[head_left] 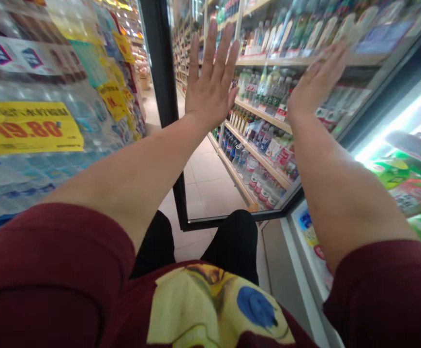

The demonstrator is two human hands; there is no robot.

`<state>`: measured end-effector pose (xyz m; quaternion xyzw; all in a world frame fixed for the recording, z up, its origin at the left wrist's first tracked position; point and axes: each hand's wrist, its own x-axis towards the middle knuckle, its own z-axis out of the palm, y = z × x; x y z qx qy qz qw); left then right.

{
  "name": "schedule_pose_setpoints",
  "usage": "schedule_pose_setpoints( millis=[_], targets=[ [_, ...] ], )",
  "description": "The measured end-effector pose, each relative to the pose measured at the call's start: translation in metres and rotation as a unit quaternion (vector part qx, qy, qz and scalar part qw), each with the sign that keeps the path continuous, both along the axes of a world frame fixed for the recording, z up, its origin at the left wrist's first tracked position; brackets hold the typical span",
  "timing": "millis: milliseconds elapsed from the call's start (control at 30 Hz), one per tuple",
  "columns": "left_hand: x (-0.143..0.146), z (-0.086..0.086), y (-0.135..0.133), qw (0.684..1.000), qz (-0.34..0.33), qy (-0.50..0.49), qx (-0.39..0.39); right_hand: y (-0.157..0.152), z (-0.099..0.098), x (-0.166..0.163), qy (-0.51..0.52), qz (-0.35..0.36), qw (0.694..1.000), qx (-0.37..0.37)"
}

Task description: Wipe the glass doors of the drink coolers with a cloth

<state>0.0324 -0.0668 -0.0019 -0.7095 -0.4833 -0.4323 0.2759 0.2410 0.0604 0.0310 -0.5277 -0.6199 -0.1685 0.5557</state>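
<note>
Both of my arms reach forward in a shop aisle. My left hand is raised with fingers spread, palm toward the glass cooler door, which stands swung open in front of me; whether it touches the glass I cannot tell. My right hand is also open, fingers together, flat against or very near the same glass pane, slightly blurred. Neither hand holds anything. The glass reflects shelves of bottled drinks.
The door's black frame runs down the middle. The lit cooler interior with packaged goods is at right. Stacked shrink-wrapped water packs with a yellow price sign fill the left. Tiled floor lies ahead.
</note>
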Motion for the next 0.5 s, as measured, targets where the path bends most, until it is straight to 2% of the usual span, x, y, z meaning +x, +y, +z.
schedule_pose_setpoints(
  millis=[33, 67, 167, 200, 233, 333, 367, 500],
  targets=[
    [0.001, 0.0, -0.003, 1.0, -0.004, -0.004, -0.005, 0.002, -0.003, 0.001, 0.013, -0.009, 1.0, -0.011],
    [0.002, 0.001, -0.005, 1.0, -0.008, -0.01, -0.013, 0.003, -0.008, 0.001, -0.017, 0.004, 1.0, -0.011],
    [0.001, 0.002, -0.002, 0.999, -0.008, -0.027, -0.03, 0.006, -0.025, 0.005, -0.189, 0.098, 0.977, 0.019],
    [0.001, 0.002, 0.0, 0.999, -0.005, -0.028, -0.03, 0.007, -0.031, 0.006, -0.196, 0.112, 0.974, 0.021],
    [0.0, 0.003, 0.001, 0.999, -0.001, -0.026, -0.031, 0.008, -0.035, 0.008, -0.162, 0.105, 0.981, 0.017],
    [-0.001, 0.003, 0.004, 0.999, 0.008, -0.023, -0.039, 0.006, -0.043, 0.009, 0.023, 0.033, 0.999, -0.007],
    [-0.001, 0.003, 0.005, 0.999, 0.01, -0.024, -0.044, 0.004, -0.044, 0.008, 0.038, 0.027, 0.999, -0.01],
    [-0.002, 0.003, 0.006, 0.999, 0.021, -0.02, -0.04, -0.003, -0.052, 0.008, -0.126, 0.1, 0.987, -0.006]
  ],
)
